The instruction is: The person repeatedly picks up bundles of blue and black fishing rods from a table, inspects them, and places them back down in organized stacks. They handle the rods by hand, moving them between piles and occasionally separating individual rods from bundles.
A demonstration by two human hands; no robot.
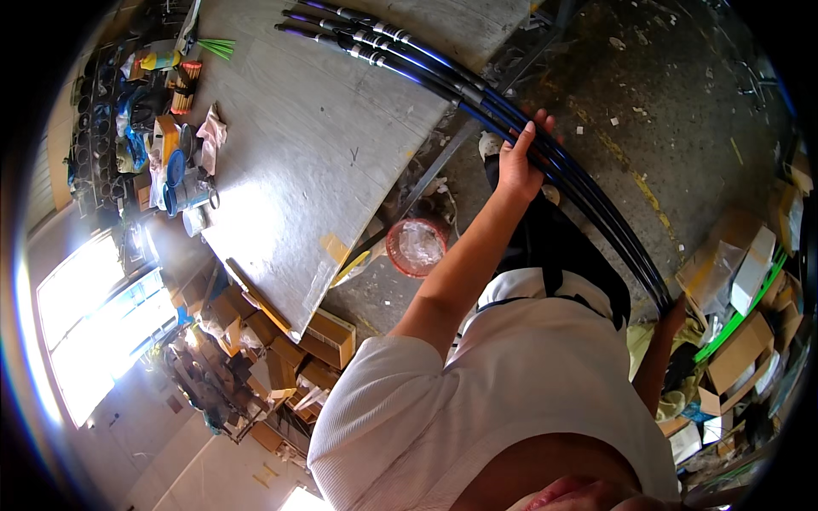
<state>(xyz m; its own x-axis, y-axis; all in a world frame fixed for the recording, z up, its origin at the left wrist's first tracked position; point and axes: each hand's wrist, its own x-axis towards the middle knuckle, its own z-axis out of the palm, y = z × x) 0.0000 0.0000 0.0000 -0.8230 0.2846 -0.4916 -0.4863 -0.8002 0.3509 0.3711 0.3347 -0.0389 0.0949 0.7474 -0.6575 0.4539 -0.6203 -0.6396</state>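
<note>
Rods (pixel 588 200), three by my count, dark with blue glints and silvery fittings near their upper ends, and they're slanting right across the view! Those upper ends reach over the one grey table (pixel 281 111), while the lower ends run down past the person's right side. Two hands on them: the left hand (pixel 521 173) holds the middle, thumb laid along the near side, fingertips showing beyond the far side. The right hand (pixel 673 317) is closed around the lower ends, its fingers too dim to count. One red basket (pixel 407 270) stands on the floor (pixel 635 140), just beside the table's edge. Up on the tabletop: one pink cloth (pixel 211 129), one bundle of green sticks (pixel 217 46), and two blue round pieces (pixel 175 169), close together!
</note>
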